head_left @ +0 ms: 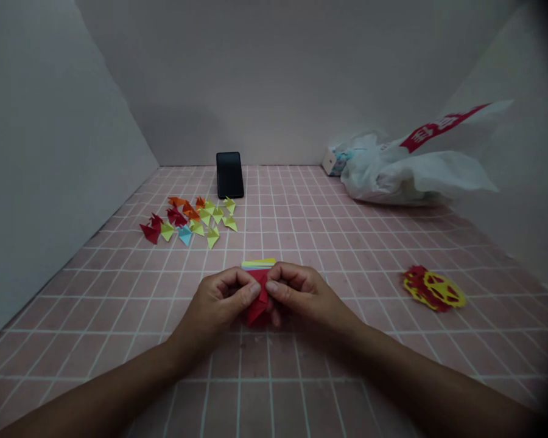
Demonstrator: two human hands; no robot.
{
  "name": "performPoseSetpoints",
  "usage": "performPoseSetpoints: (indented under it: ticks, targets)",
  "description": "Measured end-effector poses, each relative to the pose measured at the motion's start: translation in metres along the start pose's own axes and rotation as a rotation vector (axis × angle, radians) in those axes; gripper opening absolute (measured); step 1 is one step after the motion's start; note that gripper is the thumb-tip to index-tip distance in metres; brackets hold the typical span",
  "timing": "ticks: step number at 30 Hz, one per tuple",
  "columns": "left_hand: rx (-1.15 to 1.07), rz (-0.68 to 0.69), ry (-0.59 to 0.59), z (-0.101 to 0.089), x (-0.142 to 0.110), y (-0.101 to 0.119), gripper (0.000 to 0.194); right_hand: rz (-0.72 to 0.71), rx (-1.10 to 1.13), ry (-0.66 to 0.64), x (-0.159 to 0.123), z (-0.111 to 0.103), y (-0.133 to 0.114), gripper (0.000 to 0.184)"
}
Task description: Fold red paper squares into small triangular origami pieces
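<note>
Between my two hands is a piece of red folded paper (257,310), narrowing to a point toward me. My left hand (226,298) pinches its left side with thumb and forefinger. From the other side, my right hand (299,292) pinches the paper close to my left thumb, its lower fingers curled beneath. Just behind the red paper lies a stack of coloured paper sheets (258,264), yellow on top with pale and blue edges below. My fingers hide part of the red paper and most of the stack.
Several small folded paper pieces (189,210) in red, orange, yellow and blue lie at the left. A black phone (229,175) leans at the back. Red and yellow paper cut-outs (433,289) lie right. A white plastic bag (393,176) and a small box (331,162) sit at back right.
</note>
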State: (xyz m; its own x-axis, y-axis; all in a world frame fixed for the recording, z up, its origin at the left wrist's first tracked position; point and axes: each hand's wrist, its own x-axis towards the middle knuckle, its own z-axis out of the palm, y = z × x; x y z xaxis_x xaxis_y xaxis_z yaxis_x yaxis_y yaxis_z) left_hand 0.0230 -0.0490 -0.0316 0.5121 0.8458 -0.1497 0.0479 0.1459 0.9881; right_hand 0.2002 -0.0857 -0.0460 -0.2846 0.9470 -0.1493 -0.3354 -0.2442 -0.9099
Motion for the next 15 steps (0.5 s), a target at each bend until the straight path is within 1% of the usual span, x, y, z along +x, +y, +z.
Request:
performPoseSetpoints:
  ticks: [3, 5, 10, 12, 15]
  targets:
    - [0.051, 0.022, -0.004, -0.0005, -0.0003, -0.0013, 0.024, -0.011, -0.096, 0.063, -0.0012, 0.0031, -0.003, 0.02]
    - [0.04, 0.02, -0.004, -0.0001, -0.0008, -0.0029, 0.023, -0.03, -0.173, 0.105, -0.002, 0.0054, -0.0055, 0.018]
    - [-0.043, -0.036, -0.003, 0.0011, -0.0003, -0.0053, 0.025, -0.084, -0.305, 0.126, -0.0022, 0.007, -0.0084, 0.017]
    - [-0.036, -0.046, -0.006, 0.0012, 0.0007, -0.0048, 0.025, -0.106, -0.361, 0.129, -0.0018, 0.0065, -0.0078, 0.017]
    - [0.012, -0.026, 0.007, 0.0012, 0.0016, -0.0034, 0.026, -0.128, -0.414, 0.13, -0.002, 0.0063, -0.0068, 0.018]
